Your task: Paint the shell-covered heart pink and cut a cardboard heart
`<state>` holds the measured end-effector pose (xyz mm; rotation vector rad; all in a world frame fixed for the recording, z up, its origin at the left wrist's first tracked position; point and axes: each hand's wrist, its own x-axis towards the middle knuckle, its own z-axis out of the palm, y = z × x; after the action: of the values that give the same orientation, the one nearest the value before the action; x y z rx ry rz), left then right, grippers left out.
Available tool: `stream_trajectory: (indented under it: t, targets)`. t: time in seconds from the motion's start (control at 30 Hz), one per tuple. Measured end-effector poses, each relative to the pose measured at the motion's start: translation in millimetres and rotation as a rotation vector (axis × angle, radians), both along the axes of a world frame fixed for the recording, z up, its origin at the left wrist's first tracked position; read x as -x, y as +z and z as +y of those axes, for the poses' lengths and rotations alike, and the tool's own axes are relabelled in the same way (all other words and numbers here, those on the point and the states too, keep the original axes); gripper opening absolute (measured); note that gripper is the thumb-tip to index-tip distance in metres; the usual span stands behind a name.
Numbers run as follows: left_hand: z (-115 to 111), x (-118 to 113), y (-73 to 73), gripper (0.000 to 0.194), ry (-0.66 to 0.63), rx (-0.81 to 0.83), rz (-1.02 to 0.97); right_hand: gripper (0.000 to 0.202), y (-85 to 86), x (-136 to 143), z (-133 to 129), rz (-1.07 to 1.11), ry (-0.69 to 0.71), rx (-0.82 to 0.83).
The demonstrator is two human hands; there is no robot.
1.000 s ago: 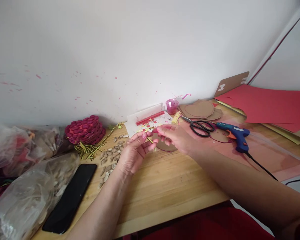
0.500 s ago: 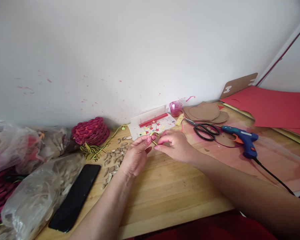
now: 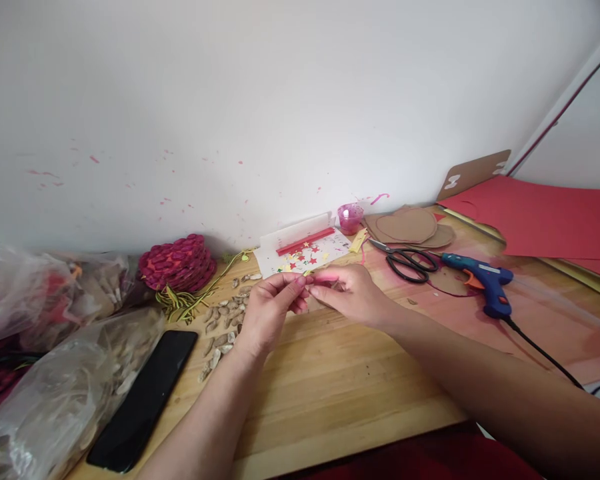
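- L hand & R hand meet tip to tip above the counter; L fingers pinch the cord, R fingers close on it from the other side, grip partly hidden.
- Cord: only a yellow bit shows, betw. the fingertips. Prob. v. light, soft, bendy, not fragile; may slip or twist. Best held w/ thumb + index, nr each end.
- Counter: pale wood, smooth-looking; stained pink to the R.
- Nr L edge: phone, face dark, flat, just beside a clear bag.
- Beyond phone: loose shells (or nuts, can't tell), beside L hand.
- R side: blue glue gun, cord-end trailing off R; scissors, handles twd the gun.
- Farther L: magenta stack w/ yellow-green fringe.
- Far mid: white paper w/ tiny stars; pink cup near it.
- Far R: cardboard, red sheets.
- Back: white wall, pink specks.
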<state>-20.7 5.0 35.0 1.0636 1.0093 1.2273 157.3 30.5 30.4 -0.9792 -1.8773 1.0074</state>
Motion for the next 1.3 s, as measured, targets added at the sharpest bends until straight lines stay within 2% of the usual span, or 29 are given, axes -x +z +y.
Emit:
stream_trajectory:
  t: [0.1,0.17,0.53,0.77,1.07,1.3]
  targets:
    - [-0.5,-0.8,0.2,0.025,0.011,-0.032,0.104,0.017,-4.7,-0.9,4.7,0.139,-0.117,0.100]
    - [-0.8,-1.6,0.7,0.026,0.006,-0.041,0.155,0.016,-7.3,-1.7,7.1,0.186,-0.148,0.146]
    - [-2.9,-1.5,-1.8,0.027,-0.032,-0.075,0.265,0.022,1.8,-0.7,3.1,0.197,-0.145,0.234]
    - [-3.4,-2.8,-0.1,0.026,-0.053,-0.060,0.201,0.019,3.8,-0.8,2.4,0.224,-0.144,0.271]
    - [-4.0,-3.7,0.5,0.027,-0.097,0.040,0.137,0.018,8.6,2.3,0.3,0.377,-0.024,0.401]
    - [-3.5,-2.5,1.8,0.027,-0.138,0.146,0.044,0.016,9.3,3.7,-0.6,0.392,0.000,0.396]
